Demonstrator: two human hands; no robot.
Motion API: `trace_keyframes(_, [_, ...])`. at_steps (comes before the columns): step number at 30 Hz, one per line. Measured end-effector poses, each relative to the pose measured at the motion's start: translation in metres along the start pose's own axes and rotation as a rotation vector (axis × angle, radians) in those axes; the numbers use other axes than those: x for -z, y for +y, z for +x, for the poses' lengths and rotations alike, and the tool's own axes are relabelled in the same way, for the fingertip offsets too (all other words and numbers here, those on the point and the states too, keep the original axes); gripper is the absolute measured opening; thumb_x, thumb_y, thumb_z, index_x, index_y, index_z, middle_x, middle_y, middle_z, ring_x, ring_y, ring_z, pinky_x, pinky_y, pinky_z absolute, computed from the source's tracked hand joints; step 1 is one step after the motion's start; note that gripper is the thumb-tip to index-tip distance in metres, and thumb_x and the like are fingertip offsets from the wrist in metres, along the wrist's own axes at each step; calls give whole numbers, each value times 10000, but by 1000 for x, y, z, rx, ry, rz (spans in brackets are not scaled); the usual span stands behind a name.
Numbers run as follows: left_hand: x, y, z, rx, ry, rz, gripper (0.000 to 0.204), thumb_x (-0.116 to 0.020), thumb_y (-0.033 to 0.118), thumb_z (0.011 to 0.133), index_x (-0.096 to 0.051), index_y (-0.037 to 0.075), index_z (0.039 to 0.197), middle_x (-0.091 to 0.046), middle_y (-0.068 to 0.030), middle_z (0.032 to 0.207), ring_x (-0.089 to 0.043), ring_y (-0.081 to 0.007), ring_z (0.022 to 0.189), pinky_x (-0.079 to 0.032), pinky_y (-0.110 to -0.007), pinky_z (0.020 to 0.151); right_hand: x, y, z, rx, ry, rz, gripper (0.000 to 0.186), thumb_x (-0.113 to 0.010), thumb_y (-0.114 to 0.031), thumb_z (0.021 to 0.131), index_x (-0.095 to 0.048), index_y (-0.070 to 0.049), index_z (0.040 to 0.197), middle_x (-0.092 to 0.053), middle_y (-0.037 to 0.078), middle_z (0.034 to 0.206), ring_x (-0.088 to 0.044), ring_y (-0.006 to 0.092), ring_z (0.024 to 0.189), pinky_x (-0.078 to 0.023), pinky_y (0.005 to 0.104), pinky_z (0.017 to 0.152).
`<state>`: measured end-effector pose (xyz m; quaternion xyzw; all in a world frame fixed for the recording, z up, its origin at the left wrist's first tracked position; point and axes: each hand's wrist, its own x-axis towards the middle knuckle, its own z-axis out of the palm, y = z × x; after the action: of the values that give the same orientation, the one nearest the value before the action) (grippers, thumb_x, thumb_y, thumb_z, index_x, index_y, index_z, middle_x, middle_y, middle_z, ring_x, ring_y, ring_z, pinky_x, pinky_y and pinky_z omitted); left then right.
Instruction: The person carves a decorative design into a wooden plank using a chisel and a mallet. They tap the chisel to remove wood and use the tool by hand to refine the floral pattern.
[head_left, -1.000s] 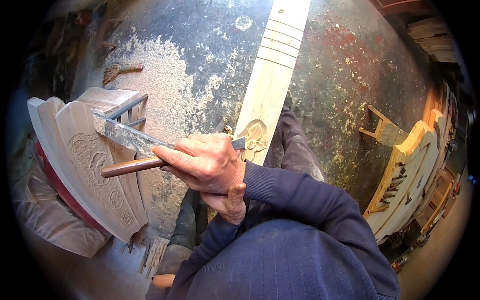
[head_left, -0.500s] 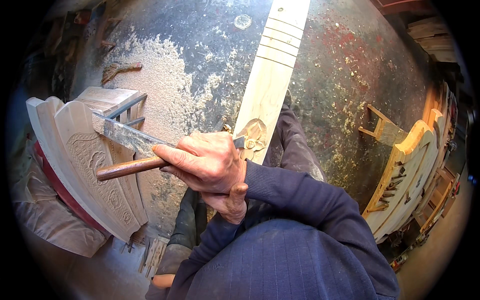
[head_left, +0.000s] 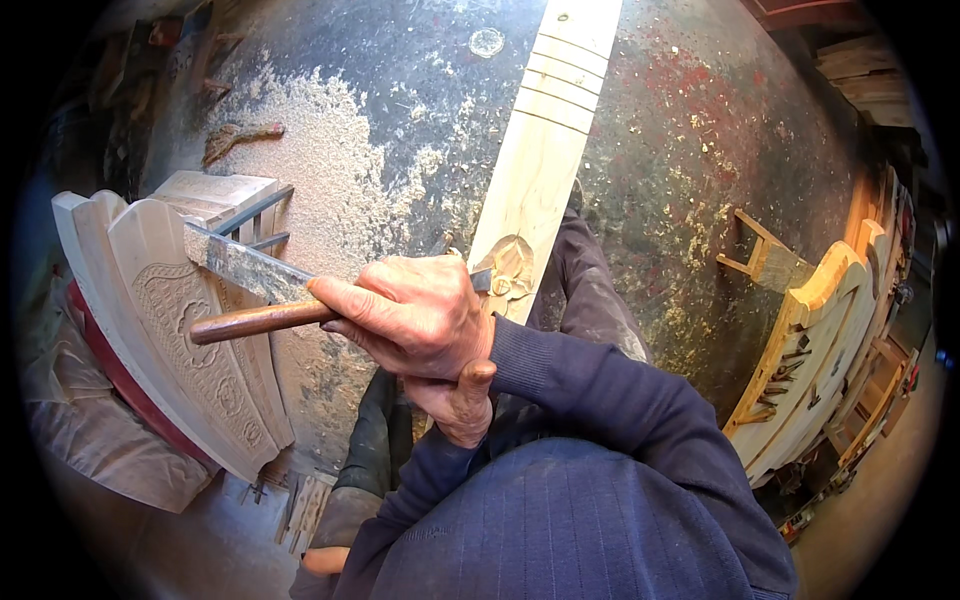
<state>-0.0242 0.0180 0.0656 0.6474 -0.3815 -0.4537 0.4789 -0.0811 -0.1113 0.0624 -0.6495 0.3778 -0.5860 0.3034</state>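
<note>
My right hand (head_left: 405,310) is wrapped round the wooden chisel handle (head_left: 235,325), which sticks out leftward. The metal blade (head_left: 483,281) shows beyond my knuckles, at a carved flower (head_left: 510,260) on a long pale board (head_left: 540,150) with several cross lines near its far end. My left hand (head_left: 450,400) is tucked under my right one; its thumb points up and its fingers look bent, though what they grip is hidden. Behind the handle, a dusty metal bar (head_left: 250,265) runs toward my hands.
At left stand carved wooden panels (head_left: 190,360) on a metal frame (head_left: 255,210). At right are a curved panel (head_left: 805,390) holding several tools (head_left: 780,385) and a small wooden stool (head_left: 775,265). A brush (head_left: 240,140) and sawdust (head_left: 310,130) lie on the floor (head_left: 680,120).
My right hand and the handle have shifted slightly upward, the handle's far end also a little leftward. The board stays where it was.
</note>
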Motion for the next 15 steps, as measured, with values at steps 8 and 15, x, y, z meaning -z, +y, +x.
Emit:
trace_keyframes(8, [1,-15,-8,-9,31,-124,1215,-829,765,856,-389,-97,1590,-605,-196,1468,-607,-257,1363,-498,-412,1147,1,-9,-1,-36,-52,-102,470,-856,-130,816,-774,-30,1268,-551,29,705,-574,196,538,-452,363,475])
trace_keyframes(15, [-4,-45,-22,-35,141,-474,1218,-624,926,890,-501,-138,1470,-657,-186,1346,-634,-241,1241,-508,-387,1122,-2,-27,-3,-72,-179,-115,433,-814,-119,836,-736,-30,1253,-522,26,736,-604,183,594,-492,360,507])
